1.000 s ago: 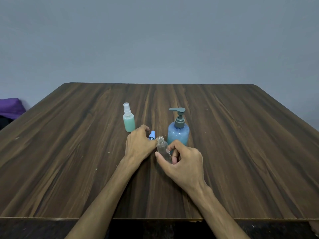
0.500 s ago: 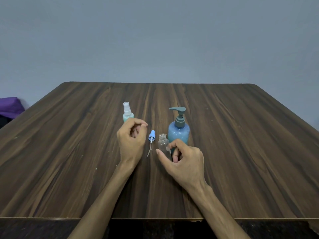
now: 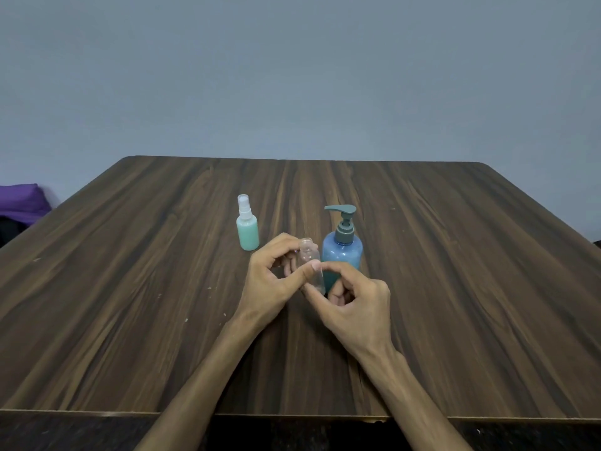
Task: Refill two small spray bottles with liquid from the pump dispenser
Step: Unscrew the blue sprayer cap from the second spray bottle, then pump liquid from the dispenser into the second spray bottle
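A small clear spray bottle (image 3: 309, 260) with its top off stands between my two hands near the table's middle. My left hand (image 3: 271, 281) curls round it, thumb pressed on its front. My right hand (image 3: 356, 304) pinches its lower part from the right with thumb and forefinger. Just behind it is the blue pump dispenser (image 3: 343, 252) with a grey-green pump head. A second small spray bottle (image 3: 247, 234), filled with mint-green liquid and topped with a white sprayer, stands to the left. The blue spray cap taken off the clear bottle is hidden behind my left hand.
The dark wooden table (image 3: 455, 288) stretches wide on both sides, its front edge near my forearms. A purple cloth (image 3: 19, 200) lies off the table at far left. A plain grey wall stands behind.
My left hand left the blue spray cap on the table and came right onto the clear bottle, covering the cap from view. My right hand kept its hold.
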